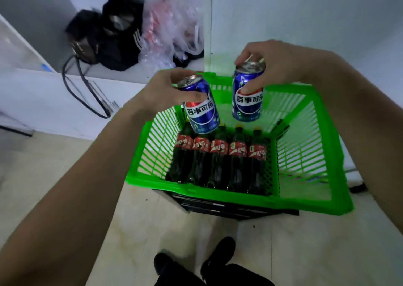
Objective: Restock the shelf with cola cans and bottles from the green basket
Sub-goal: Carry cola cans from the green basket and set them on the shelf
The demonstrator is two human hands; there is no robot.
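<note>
floor (65, 176): pale tile | black crate (229, 208) on floor, green basket (196, 189) on top of it | person's black shoes (218, 257) on floor, near crate | low white ledge (65, 102): black bags (113, 39), clear plastic bags (170, 30)

Pale wall (305, 13), beige floor (65, 187) — dim light

Left hand (161, 89) gripping blue can (201, 109), right hand (277, 63) another can (248, 93), green basket (218, 190) below
</note>
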